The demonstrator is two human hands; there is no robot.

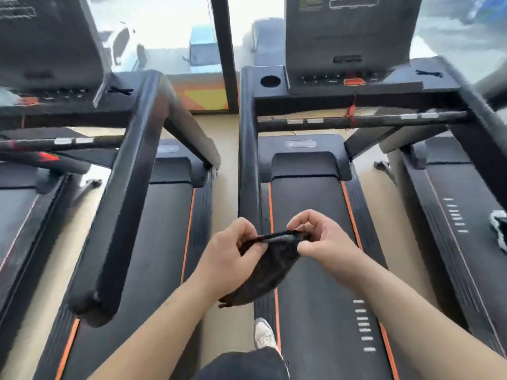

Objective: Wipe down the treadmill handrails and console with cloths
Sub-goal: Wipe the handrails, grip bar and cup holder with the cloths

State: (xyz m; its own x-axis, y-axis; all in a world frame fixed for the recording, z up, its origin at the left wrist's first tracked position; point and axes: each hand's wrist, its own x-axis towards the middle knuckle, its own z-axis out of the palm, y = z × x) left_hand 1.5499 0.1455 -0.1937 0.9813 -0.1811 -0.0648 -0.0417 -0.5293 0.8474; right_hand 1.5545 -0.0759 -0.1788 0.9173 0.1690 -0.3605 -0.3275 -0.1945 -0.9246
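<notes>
Black cloth (264,266) pinched by left hand (227,256) and right hand (321,237), above treadmill belt (310,215)

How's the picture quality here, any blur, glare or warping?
Head view: bright daylight washes out the window behind the black treadmill console; the edges show motion smear and wide-angle bending; the left hand, right hand and dark crumpled cloth look sharper.

A tan floor (226,193) with three treadmills
The left treadmill (164,229), middle treadmill (307,215) and right treadmill (466,201) stand side by side on it. A pale cloth (500,229) lies on the right one.
</notes>
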